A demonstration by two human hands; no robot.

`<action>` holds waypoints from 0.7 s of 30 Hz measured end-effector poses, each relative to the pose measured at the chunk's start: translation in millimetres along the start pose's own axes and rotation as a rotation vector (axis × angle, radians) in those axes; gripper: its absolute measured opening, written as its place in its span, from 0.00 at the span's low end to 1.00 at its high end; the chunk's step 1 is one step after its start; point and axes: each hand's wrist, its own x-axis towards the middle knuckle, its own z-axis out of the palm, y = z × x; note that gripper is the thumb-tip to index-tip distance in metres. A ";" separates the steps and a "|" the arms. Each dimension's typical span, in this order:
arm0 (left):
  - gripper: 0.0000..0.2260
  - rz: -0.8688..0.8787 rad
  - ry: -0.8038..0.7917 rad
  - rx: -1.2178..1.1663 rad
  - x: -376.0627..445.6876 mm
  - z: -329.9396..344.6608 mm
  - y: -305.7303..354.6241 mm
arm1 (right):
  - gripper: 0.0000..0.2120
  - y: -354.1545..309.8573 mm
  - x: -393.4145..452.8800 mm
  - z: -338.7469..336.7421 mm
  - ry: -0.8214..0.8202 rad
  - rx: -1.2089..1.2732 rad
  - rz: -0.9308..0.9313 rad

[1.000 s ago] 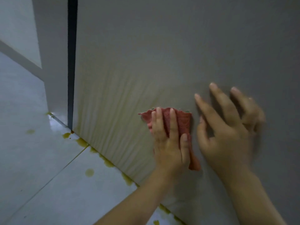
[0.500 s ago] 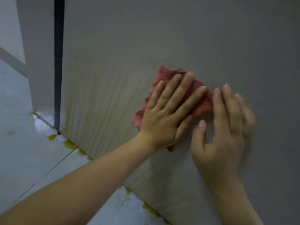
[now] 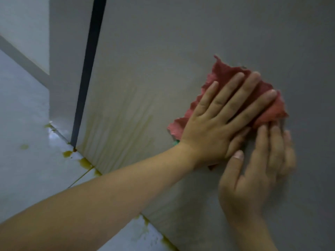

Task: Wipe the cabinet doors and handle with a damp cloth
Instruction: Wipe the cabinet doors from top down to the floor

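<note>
my left hand (image 3: 213, 122) flat with fingers spread, pressing the crumpled red cloth (image 3: 224, 77) onto the grey cabinet door (image 3: 163, 51), my right hand (image 3: 253, 174) open and flat on the door just right of it, yellowish drips (image 3: 85, 162) on the pale tiled floor (image 3: 27, 124) along the door's base

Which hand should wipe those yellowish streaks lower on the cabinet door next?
The left hand. It already presses the red cloth flat against the door, on the side nearer the streaks. The right hand rests bare on the door, farther away.

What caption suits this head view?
Left hand presses a red cloth flat on the grey cabinet door; right hand rests beside it.
</note>
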 end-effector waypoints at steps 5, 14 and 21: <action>0.23 -0.069 0.008 0.073 -38.4 -10.7 -70.0 | 0.24 -6.6 0.0 3.0 -0.022 -0.091 0.024; 0.24 -0.259 0.040 0.077 -26.3 -16.0 -83.5 | 0.24 -16.0 4.7 6.7 -0.076 -0.067 -0.004; 0.23 -0.112 0.051 0.008 -4.6 -19.3 -76.6 | 0.22 -48.2 30.1 41.3 -0.021 0.018 -0.054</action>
